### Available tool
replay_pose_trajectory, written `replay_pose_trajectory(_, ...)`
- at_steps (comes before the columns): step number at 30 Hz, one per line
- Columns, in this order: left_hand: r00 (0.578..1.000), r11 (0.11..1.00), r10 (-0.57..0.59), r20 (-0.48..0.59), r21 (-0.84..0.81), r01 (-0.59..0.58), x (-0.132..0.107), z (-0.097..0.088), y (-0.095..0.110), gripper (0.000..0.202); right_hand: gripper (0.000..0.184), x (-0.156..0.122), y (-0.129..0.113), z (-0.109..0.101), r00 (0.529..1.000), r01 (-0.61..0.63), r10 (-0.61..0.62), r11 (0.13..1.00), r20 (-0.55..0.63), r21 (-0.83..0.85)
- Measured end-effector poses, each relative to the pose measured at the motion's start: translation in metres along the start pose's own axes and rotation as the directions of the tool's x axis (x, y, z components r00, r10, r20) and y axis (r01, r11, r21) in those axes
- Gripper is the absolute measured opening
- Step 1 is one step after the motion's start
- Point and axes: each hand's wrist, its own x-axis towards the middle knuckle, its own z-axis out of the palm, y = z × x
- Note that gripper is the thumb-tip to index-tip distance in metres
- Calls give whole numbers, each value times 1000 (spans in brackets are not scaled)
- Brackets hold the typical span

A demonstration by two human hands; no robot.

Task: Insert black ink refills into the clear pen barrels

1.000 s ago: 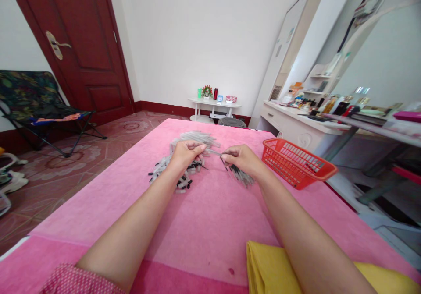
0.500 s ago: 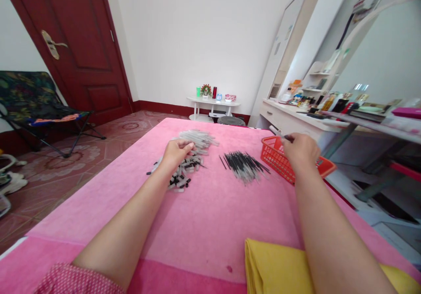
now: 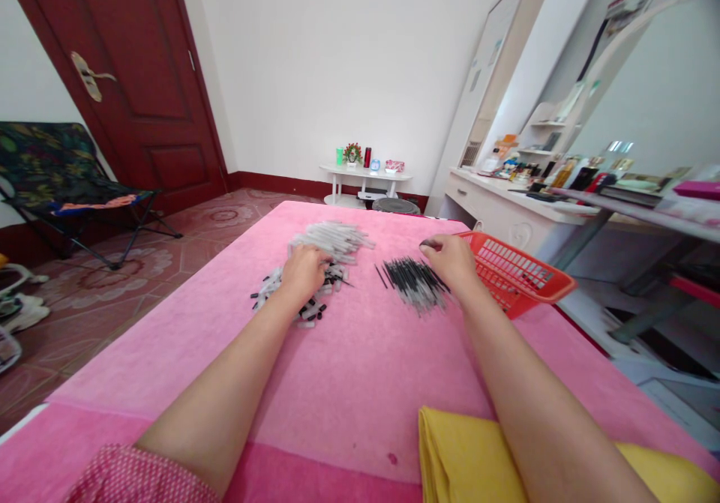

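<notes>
My left hand rests over a heap of short clear and black pen caps, its fingers bent down into it. What those fingers grip, if anything, is hidden. Just beyond lies a pile of long clear tubes, like pen barrels. My right hand hovers at the far right edge of a pile of thin black-and-clear sticks, like pen refills. Its fingers are drawn together around a dark spot too small to name. An orange-red plastic basket stands beside that hand, partly covered by it.
A pink cloth covers the table. Folded yellow fabric lies at the near right, under my right forearm. Beyond the right edge stands a dressing table with bottles. A folding chair is on the left, near a red door.
My right hand has moved left from over the basket to the pile of thin sticks; the slim piece it held out no longer shows. My left hand has shifted slightly down into the caps.
</notes>
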Motion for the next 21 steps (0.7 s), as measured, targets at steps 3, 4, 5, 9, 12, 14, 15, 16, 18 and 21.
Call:
replay_pose_trajectory(3,996,986,82,33,145,-86,-3,2,6,22,20,-10,-15,17,991,72,-70,997,110,-14)
replay_pose_trajectory(4,995,982,88,46,165,-95,-4,3,6,21,20,-14,-19,23,985,91,-86,995,148,-30)
replay_pose_trajectory(5,994,979,90,54,177,-98,-4,5,7,21,20,-18,-23,27,978,108,-97,993,187,-52)
replay_pose_trajectory(9,994,979,96,58,177,-105,-5,8,6,18,19,-32,-35,40,931,175,-112,972,347,-155)
replay_pose_trajectory(12,993,981,104,53,158,-111,-4,7,7,15,24,-39,-41,45,904,210,-114,958,413,-195)
replay_pose_trajectory(14,993,984,107,53,136,-114,-4,6,9,15,24,-42,-43,46,898,208,-96,952,428,-224)
replay_pose_trajectory(15,993,986,107,54,123,-113,-4,5,10,15,22,-42,-43,47,897,203,-83,950,434,-237)
replay_pose_trajectory(16,993,988,105,52,107,-111,-4,4,11,16,20,-42,-44,47,896,196,-71,949,439,-246)
replay_pose_trajectory(18,994,992,102,36,67,-104,-3,3,13,18,17,-40,-44,45,899,179,-62,955,434,-235)
replay_pose_trajectory(21,996,996,83,-23,-19,-83,-2,2,14,19,17,-35,-44,37,921,153,-86,977,380,-151)
